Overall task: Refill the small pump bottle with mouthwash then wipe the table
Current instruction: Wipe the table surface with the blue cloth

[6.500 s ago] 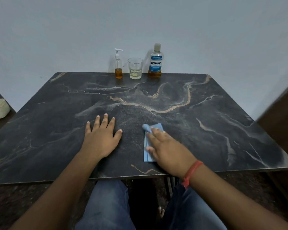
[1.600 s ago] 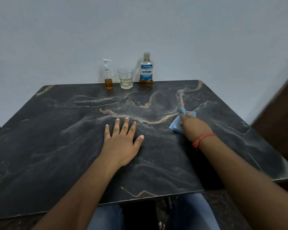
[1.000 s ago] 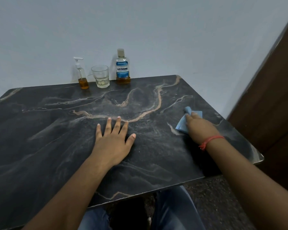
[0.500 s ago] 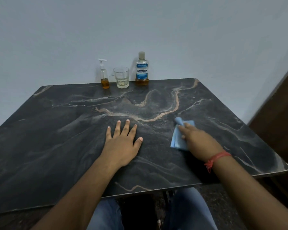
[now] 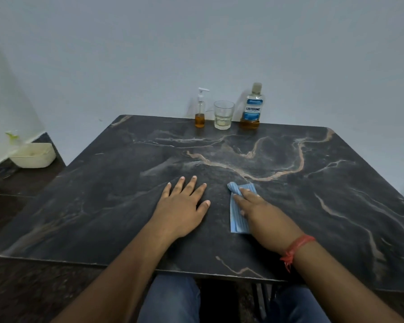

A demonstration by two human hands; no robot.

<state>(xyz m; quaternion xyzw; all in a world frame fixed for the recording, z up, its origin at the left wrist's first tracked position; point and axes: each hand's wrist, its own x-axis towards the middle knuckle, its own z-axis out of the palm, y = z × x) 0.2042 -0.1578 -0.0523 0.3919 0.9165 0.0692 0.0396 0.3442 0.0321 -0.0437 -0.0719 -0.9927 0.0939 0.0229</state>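
Note:
A folded blue cloth [image 5: 236,213] lies on the dark marble table [image 5: 103,194], near its middle. My right hand [image 5: 264,215] presses flat on the cloth with straight fingers. My left hand [image 5: 182,206] rests flat on the table just left of it, fingers spread. At the far edge stand the small pump bottle [image 5: 200,110] with amber liquid in its lower part, a clear glass [image 5: 223,114] with a little pale liquid, and the Listerine mouthwash bottle [image 5: 253,108] with amber liquid at its bottom.
The table's far edge stands against a pale wall. A cream bowl-like container [image 5: 32,155] sits on a dark surface to the left. My knees in blue jeans show under the near table edge.
My right hand has slid the blue cloth from the table's right side back toward the middle, close to my left hand. The left hand has stayed flat on the table.

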